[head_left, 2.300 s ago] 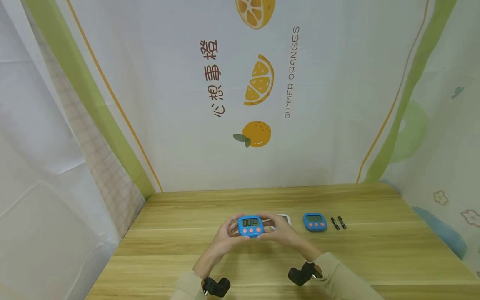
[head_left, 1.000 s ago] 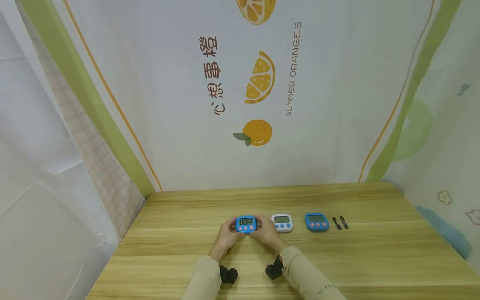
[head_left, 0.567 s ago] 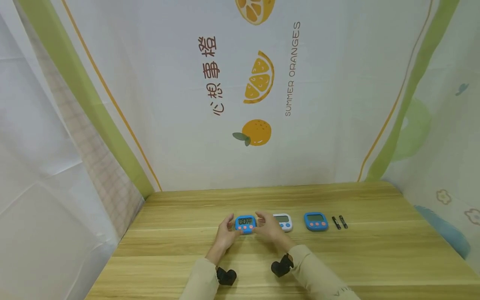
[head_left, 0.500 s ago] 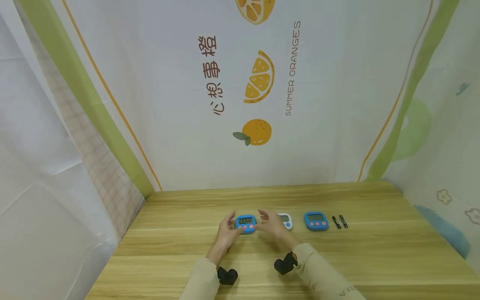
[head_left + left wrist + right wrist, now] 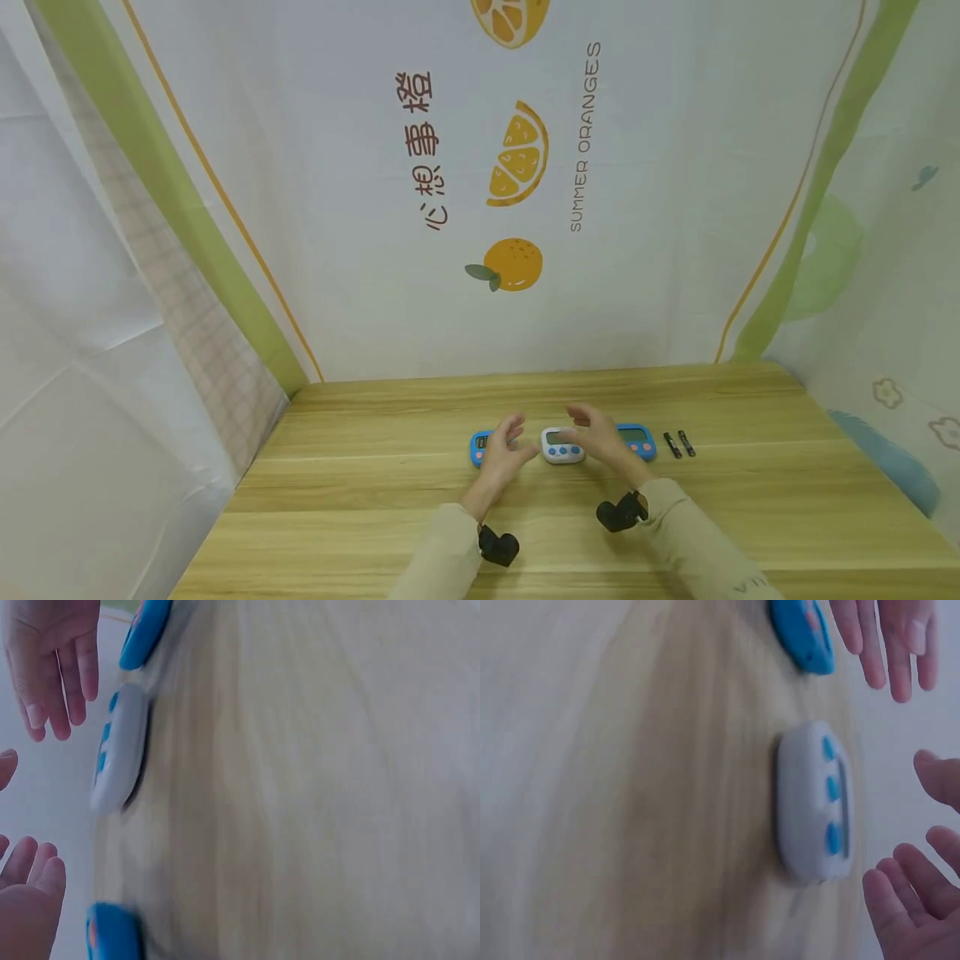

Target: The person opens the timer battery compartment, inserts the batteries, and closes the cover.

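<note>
A white digital timer (image 5: 562, 455) with blue buttons lies on the table between my two hands. My left hand (image 5: 501, 457) hovers at its left, fingers loosely spread and apart from it. At its upper right, my right hand (image 5: 603, 437) is likewise relaxed and holds nothing. In the right wrist view the white timer (image 5: 810, 802) sits clear of both hands. A blue timer (image 5: 477, 451) with pink buttons is partly hidden behind my left hand. My right hand covers part of another blue timer (image 5: 639, 442).
Two small dark batteries (image 5: 679, 444) lie side by side at the right of the timers. The wooden table (image 5: 360, 483) meets a white curtain (image 5: 360, 292) printed with oranges at its back edge. More curtain hangs at both sides.
Both hands first lower the left blue timer, which shows digits, onto the table. They then let go of it and move right, to either side of the white timer.
</note>
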`<state>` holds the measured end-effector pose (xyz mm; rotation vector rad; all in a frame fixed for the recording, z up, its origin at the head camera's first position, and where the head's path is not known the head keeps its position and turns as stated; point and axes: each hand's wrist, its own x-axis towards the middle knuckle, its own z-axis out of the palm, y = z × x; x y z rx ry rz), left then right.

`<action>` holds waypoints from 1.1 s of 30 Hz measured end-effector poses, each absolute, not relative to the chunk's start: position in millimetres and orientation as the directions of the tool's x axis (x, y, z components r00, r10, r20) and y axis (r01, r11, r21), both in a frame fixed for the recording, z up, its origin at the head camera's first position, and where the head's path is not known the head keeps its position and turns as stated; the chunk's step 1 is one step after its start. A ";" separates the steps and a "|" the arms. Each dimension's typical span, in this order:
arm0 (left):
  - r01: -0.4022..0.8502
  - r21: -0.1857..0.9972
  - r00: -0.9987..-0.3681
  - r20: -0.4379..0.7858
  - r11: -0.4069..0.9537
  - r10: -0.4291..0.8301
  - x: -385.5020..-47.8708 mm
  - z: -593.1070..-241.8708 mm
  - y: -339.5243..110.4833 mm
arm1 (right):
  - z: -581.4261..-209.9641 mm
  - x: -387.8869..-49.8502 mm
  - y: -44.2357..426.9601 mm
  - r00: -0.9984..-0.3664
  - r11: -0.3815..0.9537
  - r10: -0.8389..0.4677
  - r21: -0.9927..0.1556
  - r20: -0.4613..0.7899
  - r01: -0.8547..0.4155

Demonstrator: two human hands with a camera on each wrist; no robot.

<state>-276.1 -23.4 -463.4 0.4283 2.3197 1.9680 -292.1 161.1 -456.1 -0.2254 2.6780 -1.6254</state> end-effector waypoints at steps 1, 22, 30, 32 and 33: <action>0.153 0.976 -0.961 0.111 0.152 0.252 -276.0 -465.1 -18.4 | -457.7 -291.5 163.4 -0.989 0.456 -0.128 -0.882 0.072 -0.123; 0.075 0.984 -0.987 0.050 0.163 0.152 -283.5 -496.8 13.5 | -487.0 -287.2 169.9 -0.991 0.472 -0.124 -0.876 0.042 -0.096; 0.173 0.975 -0.974 0.148 0.137 0.171 -294.8 -510.5 11.2 | -477.2 -285.1 172.1 -0.991 0.455 -0.133 -0.887 0.025 -0.083; 0.129 0.977 -0.982 0.103 0.167 0.159 -284.8 -486.2 9.6 | -471.2 -285.1 173.7 -0.989 0.447 -0.145 -0.890 0.032 -0.095; 0.132 0.977 -0.980 0.104 0.166 0.169 -281.5 -476.9 7.4 | -468.0 -285.3 174.5 -0.986 0.442 -0.158 -0.890 0.047 -0.114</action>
